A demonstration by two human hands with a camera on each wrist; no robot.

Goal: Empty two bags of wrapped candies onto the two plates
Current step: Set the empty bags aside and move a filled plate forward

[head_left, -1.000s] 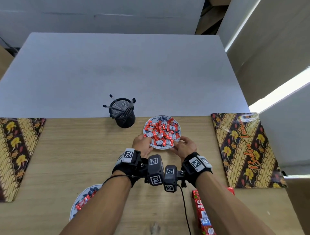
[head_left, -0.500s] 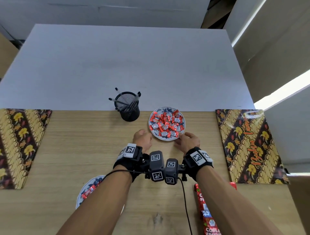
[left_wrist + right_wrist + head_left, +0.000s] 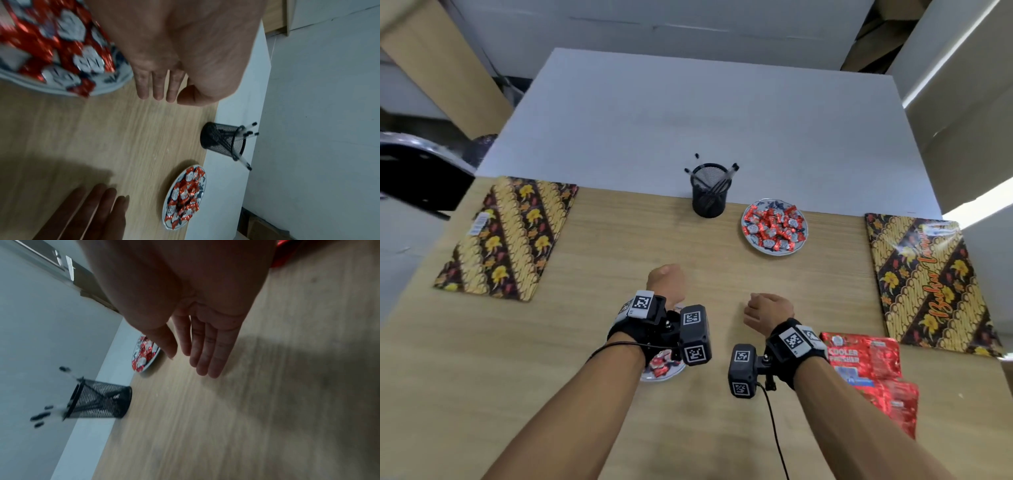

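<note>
Two patterned plates hold red-and-silver wrapped candies. The far plate (image 3: 754, 244) sits by the white board's edge, right of the pen cup, its candies (image 3: 774, 224) heaped on it. The near plate (image 3: 654, 378) is mostly hidden under my left wrist; in the left wrist view its rim (image 3: 115, 87) and candies (image 3: 68, 48) fill the top left. My left hand (image 3: 666, 281) hovers beyond that plate, fingers (image 3: 158, 84) straight, holding nothing. My right hand (image 3: 765, 308) hangs over bare wood with fingers (image 3: 203, 350) straight and empty. Two flat red candy bags (image 3: 866, 363) lie at my right.
A black mesh pen cup (image 3: 709, 195) with several pens stands left of the far plate. Patterned books lie at the left (image 3: 506, 236) and right (image 3: 928, 281) of the wooden table (image 3: 602, 274). A white board (image 3: 688, 130) covers the far half.
Both hands have let go of the far plate and drawn back toward me. The plate stays by the board's edge. My left hand now hovers near the near plate.
</note>
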